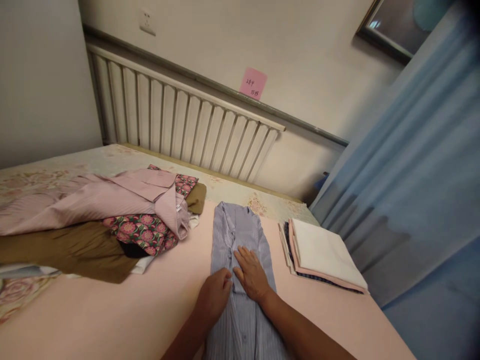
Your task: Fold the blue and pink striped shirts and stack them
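Observation:
A blue-grey striped shirt [243, 227] lies in a long narrow fold, its collar end toward the wall. Buttons show on its lower part, near me. My right hand [252, 274] rests flat on the middle of the shirt with fingers stretched. Just left of it, my left hand [215, 296] has its fingers curled closed at the edge of a folded layer, thumb on top. The pinched fabric is mostly hidden by the fingers.
Loose garments lie heaped on the left: a pink striped one [108, 200], a flowered one [144, 232] and a brown one [82, 250]. A folded stack [326, 250] with white on top sits right, beside a blue curtain [405, 180]. A radiator [180, 115] stands behind the bed.

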A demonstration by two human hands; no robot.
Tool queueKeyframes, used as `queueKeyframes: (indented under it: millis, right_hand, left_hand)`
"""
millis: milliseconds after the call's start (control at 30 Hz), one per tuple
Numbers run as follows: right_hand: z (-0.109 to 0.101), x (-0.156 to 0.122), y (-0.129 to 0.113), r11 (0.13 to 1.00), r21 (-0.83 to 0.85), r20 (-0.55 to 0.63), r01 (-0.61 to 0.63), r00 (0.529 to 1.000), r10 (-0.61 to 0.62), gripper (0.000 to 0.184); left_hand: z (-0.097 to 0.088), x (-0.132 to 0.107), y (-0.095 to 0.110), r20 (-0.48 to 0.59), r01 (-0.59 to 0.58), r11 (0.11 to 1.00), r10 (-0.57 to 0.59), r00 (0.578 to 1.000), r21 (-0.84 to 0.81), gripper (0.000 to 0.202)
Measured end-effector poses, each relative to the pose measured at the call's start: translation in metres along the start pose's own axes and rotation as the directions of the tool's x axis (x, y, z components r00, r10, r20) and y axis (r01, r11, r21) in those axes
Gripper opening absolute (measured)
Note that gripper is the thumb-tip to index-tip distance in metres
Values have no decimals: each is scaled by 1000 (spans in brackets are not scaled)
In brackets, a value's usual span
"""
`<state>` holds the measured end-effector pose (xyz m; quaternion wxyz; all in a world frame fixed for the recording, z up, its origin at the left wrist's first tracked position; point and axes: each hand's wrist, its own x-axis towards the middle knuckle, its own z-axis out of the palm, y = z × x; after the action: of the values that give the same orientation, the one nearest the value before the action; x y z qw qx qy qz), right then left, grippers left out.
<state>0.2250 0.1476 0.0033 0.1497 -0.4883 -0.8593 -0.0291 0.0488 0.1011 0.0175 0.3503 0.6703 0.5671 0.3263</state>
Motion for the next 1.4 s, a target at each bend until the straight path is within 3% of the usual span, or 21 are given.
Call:
queueKeyframes:
  millis: [367, 767, 1233, 1400]
  right_hand:
    - [-2, 1, -1, 1000, -10, -14, -20, 1000, 20, 47]
    - [-1, 0, 1, 1000, 3, -29, -13, 999, 13, 47]
    - [2, 0, 3, 1000, 12, -29, -23, 999, 23, 46]
    - [4, -1, 3, 1000, 16, -24, -20, 1000, 20, 47]
  left_hand:
    - [-7, 5, -7, -101, 46, 997, -40, 994, 56, 17]
    - [-5, 7, -11, -71, 58, 997, -55, 996, 48, 16]
    - [-6, 4, -8, -67, 31, 998, -27, 997, 59, 16]
    - [-7, -3, 1, -77, -51, 976, 69, 995, 212, 22]
